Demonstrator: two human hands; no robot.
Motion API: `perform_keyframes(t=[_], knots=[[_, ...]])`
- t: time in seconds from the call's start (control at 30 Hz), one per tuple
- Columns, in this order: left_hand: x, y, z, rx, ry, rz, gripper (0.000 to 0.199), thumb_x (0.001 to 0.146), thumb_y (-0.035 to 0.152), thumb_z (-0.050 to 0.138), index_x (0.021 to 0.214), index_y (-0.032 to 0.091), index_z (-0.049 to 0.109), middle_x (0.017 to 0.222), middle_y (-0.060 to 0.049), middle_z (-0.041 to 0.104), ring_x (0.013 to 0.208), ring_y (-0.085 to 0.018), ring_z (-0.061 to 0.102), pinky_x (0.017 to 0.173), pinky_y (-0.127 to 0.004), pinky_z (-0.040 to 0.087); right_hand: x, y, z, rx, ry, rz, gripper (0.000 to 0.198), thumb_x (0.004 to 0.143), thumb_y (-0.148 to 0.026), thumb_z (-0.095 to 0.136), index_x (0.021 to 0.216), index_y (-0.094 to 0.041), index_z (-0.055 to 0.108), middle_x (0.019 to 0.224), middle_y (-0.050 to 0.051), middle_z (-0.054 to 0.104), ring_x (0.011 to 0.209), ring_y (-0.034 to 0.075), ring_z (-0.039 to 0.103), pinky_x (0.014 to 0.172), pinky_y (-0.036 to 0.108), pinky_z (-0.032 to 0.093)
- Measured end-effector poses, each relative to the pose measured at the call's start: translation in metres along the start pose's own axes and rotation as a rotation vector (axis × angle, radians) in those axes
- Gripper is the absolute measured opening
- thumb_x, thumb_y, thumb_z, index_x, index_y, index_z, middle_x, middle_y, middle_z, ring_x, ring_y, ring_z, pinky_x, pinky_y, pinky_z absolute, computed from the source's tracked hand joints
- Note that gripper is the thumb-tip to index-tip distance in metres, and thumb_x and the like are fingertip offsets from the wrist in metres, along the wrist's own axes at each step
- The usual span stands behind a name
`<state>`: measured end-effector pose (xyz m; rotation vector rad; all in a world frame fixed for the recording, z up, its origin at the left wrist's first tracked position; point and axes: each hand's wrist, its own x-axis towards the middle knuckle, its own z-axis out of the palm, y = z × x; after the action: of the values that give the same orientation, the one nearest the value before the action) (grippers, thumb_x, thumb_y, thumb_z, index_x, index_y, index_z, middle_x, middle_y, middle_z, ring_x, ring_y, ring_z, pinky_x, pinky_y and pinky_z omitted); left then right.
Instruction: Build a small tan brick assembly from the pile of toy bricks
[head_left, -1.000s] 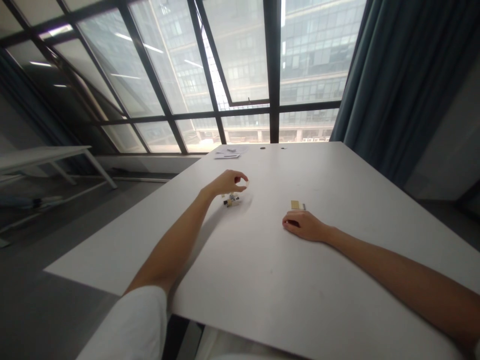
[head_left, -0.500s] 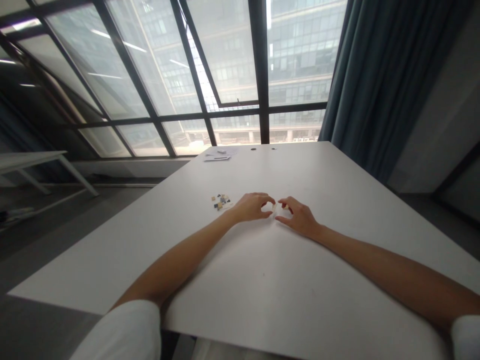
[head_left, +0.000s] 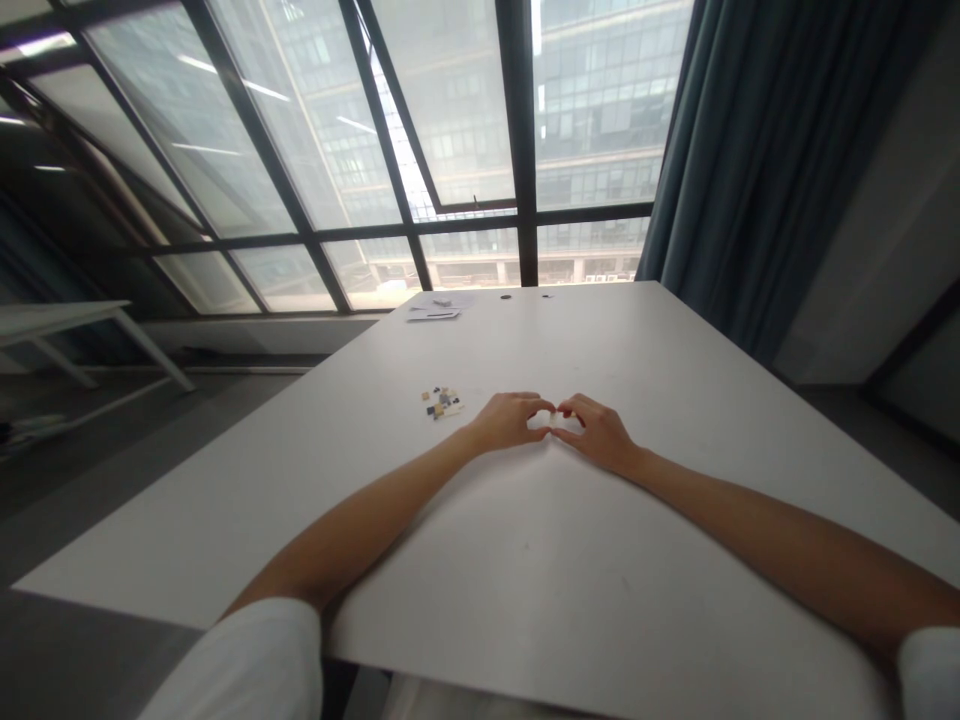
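Note:
My left hand [head_left: 510, 420] and my right hand [head_left: 596, 430] meet over the middle of the white table [head_left: 480, 560]. Their thumbs and curled index fingers come together tip to tip around a small pale piece [head_left: 555, 418], apparently a building-block part. The fingers cover most of it, so its exact shape is unclear. To the left of my left hand lies a loose pile of small beige, grey and black block pieces [head_left: 444, 402].
Papers [head_left: 433, 314] lie at the table's far left corner, with a small dark round object [head_left: 505, 297] to their right. Windows stand beyond the far edge, and a blue curtain [head_left: 735, 180] hangs at the right. Another white table [head_left: 67, 315] is at the left.
The gap between my hands has closed: my left hand has shifted slightly right and its fingertips now meet those of my right hand. The pile looks unchanged.

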<state>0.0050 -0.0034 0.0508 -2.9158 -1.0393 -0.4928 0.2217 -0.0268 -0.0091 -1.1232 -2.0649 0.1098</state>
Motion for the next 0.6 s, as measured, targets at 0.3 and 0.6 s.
perform_keyframes(t=[0.3, 0.6], knots=[[-0.007, -0.001, 0.008, -0.066, 0.051, 0.025, 0.034, 0.087, 0.038, 0.061, 0.118, 0.025, 0.067, 0.09, 0.001, 0.07, 0.073, -0.011, 0.062, 0.07, -0.022, 0.044, -0.001, -0.001, 0.0, 0.001, 0.053, -0.045, 0.016, 0.083, -0.031, 0.07, 0.095, -0.024, 0.062, 0.091, 0.002, 0.067, 0.075, 0.017, 0.061, 0.065, 0.027, 0.043], [-0.016, -0.005, 0.022, -0.099, 0.147, 0.006, 0.038, 0.088, 0.042, 0.063, 0.12, 0.024, 0.067, 0.087, 0.0, 0.066, 0.071, -0.011, 0.059, 0.069, -0.022, 0.043, -0.001, -0.004, -0.003, 0.019, 0.053, -0.056, 0.021, 0.079, -0.024, 0.07, 0.098, -0.024, 0.061, 0.093, 0.002, 0.066, 0.075, 0.016, 0.06, 0.065, 0.027, 0.045]])
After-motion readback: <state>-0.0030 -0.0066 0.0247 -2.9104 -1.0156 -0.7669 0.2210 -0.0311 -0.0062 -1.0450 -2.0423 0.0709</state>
